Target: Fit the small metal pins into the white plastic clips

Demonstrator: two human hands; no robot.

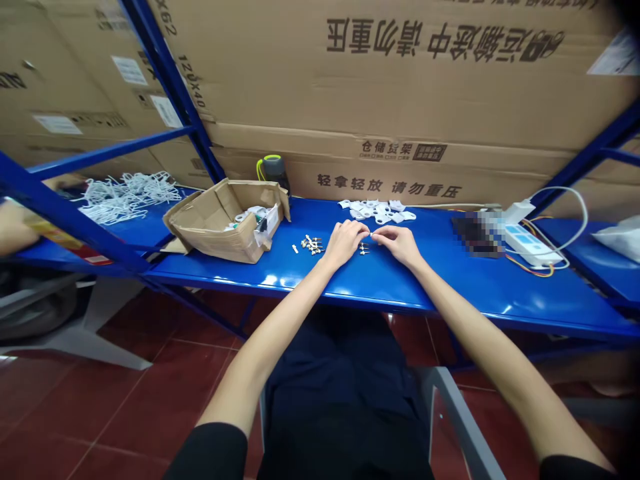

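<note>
My left hand (346,241) and my right hand (399,243) meet above the middle of the blue table (280,277). The fingertips of each are pinched together, around a small pale thing too tiny to name. Just below the fingers lie a few small metal pieces with prongs (363,249). Left of my left hand is a small heap of similar brass-coloured metal pieces (313,245), with one little white piece (295,249) beside it. Behind my hands, a pile of flat white plastic parts with round holes (379,211) rests near the cardboard.
An open cardboard box (220,230) holding white parts stands at left, a dark bottle (277,171) behind it. At right are a white power strip (533,245) with cables and a blurred-out dark object (477,233). Blue posts (173,80) frame the table. A person's arm (17,227) shows far left.
</note>
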